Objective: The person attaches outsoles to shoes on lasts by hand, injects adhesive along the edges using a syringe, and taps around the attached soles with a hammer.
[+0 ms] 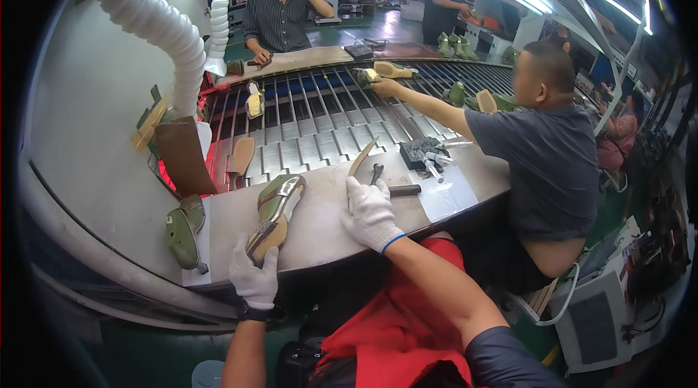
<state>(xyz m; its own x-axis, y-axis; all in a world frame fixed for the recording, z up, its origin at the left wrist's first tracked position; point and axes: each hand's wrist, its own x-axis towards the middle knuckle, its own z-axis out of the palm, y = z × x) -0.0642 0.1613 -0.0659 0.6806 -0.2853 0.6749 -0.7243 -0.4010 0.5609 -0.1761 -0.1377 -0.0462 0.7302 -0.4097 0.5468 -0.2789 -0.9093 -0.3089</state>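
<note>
My left hand [254, 276], in a white glove, grips the near end of a green shoe [281, 202] tilted on its side above the grey worktop. The shoe's underside, silvery and tan, faces right. In my right hand [371, 216], also gloved, a thin curved tan shoe sole [362, 157] is pinched and points up and away. Just beyond the right-hand fingers lies a dark-handled tool [404, 190], partly hidden and perhaps a hammer. Another green shoe [185, 232] with a heel stands at the worktop's left end.
A slatted metal conveyor [313, 115] runs beyond the worktop [327, 235], carrying soles [242, 157] and shoes. A black block [424, 153] and white tubes [438, 168] lie at right. A co-worker [542, 148] reaches over the conveyor; another person [280, 13] is across it. White hoses [163, 32] hang left.
</note>
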